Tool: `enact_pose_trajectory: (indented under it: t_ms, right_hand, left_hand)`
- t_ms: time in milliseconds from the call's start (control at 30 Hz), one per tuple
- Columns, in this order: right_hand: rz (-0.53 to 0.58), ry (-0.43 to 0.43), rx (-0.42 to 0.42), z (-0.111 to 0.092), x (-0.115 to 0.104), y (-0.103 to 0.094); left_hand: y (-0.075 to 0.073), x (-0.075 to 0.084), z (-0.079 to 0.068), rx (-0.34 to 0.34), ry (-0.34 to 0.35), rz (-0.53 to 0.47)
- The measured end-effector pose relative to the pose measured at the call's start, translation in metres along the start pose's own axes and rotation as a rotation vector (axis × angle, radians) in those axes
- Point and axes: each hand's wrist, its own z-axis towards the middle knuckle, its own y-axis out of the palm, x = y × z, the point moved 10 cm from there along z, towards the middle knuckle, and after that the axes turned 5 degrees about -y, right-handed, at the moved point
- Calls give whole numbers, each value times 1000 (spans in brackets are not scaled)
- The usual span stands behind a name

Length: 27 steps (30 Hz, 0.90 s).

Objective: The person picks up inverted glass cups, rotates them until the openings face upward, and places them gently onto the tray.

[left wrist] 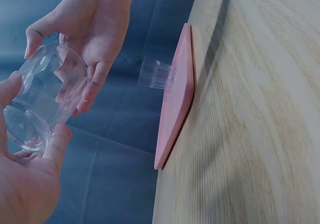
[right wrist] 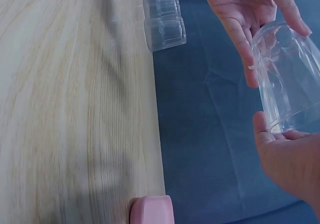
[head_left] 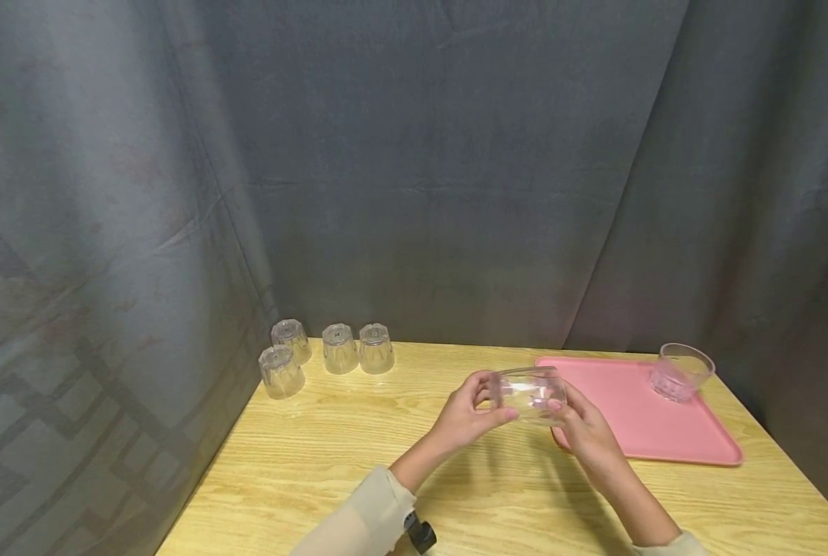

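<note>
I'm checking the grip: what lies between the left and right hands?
A clear glass, held sideways, lies between the left hand and the right hand, touching both; the head view shows this.

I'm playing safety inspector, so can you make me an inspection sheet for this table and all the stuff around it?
Surface: light wood-grain table, with shadows under the arms.
Job's things: one clear round see-through tumbler, held sideways above the table; a flat pink rectangular tray; a second clear round tumbler upright on it; four clear faceted tumblers upside down at the table's far left. Glass or plastic: can't tell.
Clutter: nothing seen.
Grippers: left hand and right hand grip opposite ends of the sideways tumbler.
Cables: nothing seen.
Surroundings: wrinkled dark grey cloth curtains behind and at both sides.
</note>
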Motion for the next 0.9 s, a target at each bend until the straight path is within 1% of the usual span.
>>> enact_pose_trajectory:
  t_ms: [133, 333, 567, 667, 767, 900]
  right_hand:
    - [-48, 8, 1, -1, 0, -5]
    - [-70, 13, -5, -1, 1, -10]
    - [-52, 22, 15, -2, 2, -16]
    - [-65, 23, 16, -2, 2, -19]
    - [-73, 36, 9, -3, 3, -22]
    - [-34, 58, 16, -4, 7, -26]
  left_hand:
    - [3, 0, 2, -3, 6, -7]
    - [8, 0, 5, -10, -2, 1]
    - [12, 0, 8, -14, -17, 37]
    - [15, -1, 10, -17, -29, 44]
    - [17, -2, 12, -17, -23, 48]
    - [21, -3, 15, -18, -22, 44]
